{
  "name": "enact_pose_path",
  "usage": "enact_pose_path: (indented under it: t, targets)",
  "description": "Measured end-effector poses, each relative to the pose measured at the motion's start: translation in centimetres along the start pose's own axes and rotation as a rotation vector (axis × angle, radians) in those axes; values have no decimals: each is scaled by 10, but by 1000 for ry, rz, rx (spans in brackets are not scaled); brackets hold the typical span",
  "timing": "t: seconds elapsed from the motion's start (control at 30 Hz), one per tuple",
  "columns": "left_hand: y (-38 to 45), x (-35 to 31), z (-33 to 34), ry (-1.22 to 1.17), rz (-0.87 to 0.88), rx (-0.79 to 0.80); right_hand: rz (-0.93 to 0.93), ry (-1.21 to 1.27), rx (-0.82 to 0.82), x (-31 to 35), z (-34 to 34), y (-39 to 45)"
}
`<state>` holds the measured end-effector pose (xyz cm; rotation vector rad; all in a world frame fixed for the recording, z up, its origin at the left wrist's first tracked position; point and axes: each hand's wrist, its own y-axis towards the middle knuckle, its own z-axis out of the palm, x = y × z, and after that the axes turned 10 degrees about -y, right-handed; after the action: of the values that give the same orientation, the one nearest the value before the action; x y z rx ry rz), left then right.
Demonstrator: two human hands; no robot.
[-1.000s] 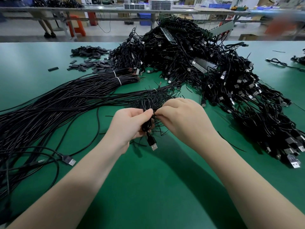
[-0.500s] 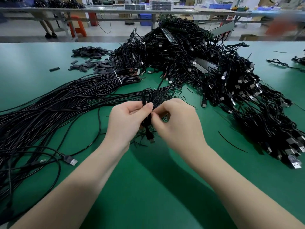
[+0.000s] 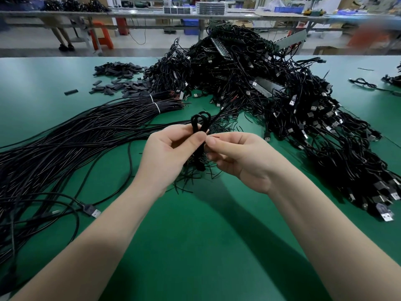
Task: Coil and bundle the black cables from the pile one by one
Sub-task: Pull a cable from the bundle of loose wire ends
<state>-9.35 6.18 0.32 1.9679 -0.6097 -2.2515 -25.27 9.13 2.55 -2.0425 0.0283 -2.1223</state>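
A coiled black cable (image 3: pixel 198 122) stands upright between my hands over the green table (image 3: pixel 206 224). My left hand (image 3: pixel 169 155) grips its middle with thumb and fingers, and the loops stick out above. My right hand (image 3: pixel 236 157) pinches a thin piece, its red-tipped end showing, right beside the coil. Behind lies the big pile of bundled black cables (image 3: pixel 271 94) with USB plugs. A sheaf of long straight black cables (image 3: pixel 65 144) spreads to the left.
Short black twist ties (image 3: pixel 195 179) lie scattered under my hands. Small black sleeve pieces (image 3: pixel 121 83) sit at the back left. A loose USB plug (image 3: pixel 92 210) lies near my left forearm. Another workbench and a person's legs show behind the table.
Both hands have lifted the coil higher and turned it upright. The USB plug that hung below my left hand is now hidden. My right hand has pulled slightly to the right.
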Motion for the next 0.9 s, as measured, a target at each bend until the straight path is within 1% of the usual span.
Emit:
enact_pose_path:
  t: [0.07,0.13,0.17,0.27,0.37,0.4,0.43,0.47,0.5,0.53,0.57,0.6,0.63,0.67,0.7,0.73,0.77,0.9]
  targets:
    - [0,-3,-1,27,15,19,-108,-121,-42,0,0,0]
    - [0,-6,-4,29,-16,53,-313,-376,-155,-1,1,0]
    - [0,-8,-4,-8,-74,57,-428,-523,-220,-1,1,1]
    - [1,-14,0,-176,-337,22,-767,-955,-360,-2,-1,3]
    - [4,-17,-2,-359,-656,-17,-1101,-1334,-387,-6,-3,4]
    - [4,-19,-4,-438,-771,-28,-1226,-1428,-392,-8,-4,4]
    - [5,-20,-5,-483,-834,-32,-1312,-1474,-395,-10,-4,5]
    - [4,-21,-6,-484,-848,-35,-1328,-1469,-400,-12,-5,6]
    - [4,-18,-7,-422,-789,-28,-1276,-1419,-411,-13,-4,6]
    - [5,-16,-6,-347,-683,-36,-1165,-1318,-442,-13,-3,6]
    - [5,-12,-6,-280,-543,-52,-998,-1159,-471,-12,-2,6]
    - [4,-12,-4,-226,-425,-82,-778,-955,-460,-10,-2,6]
    - [4,-10,-4,-179,-326,-102,-538,-719,-379,-7,-1,5]
    - [4,-9,-4,-142,-255,-106,-329,-498,-265,-5,-2,5]
    - [3,-9,-4,-108,-195,-90,-193,-355,-167,-5,-3,5]
    - [2,-9,-3,-89,-164,-63,-134,-291,-106,-5,-5,5]
    - [2,-8,-2,-87,-145,-28,-123,-258,-71,-6,-5,5]
    - [0,-11,1,-115,-178,6,-137,-145,-36,-8,-3,5]
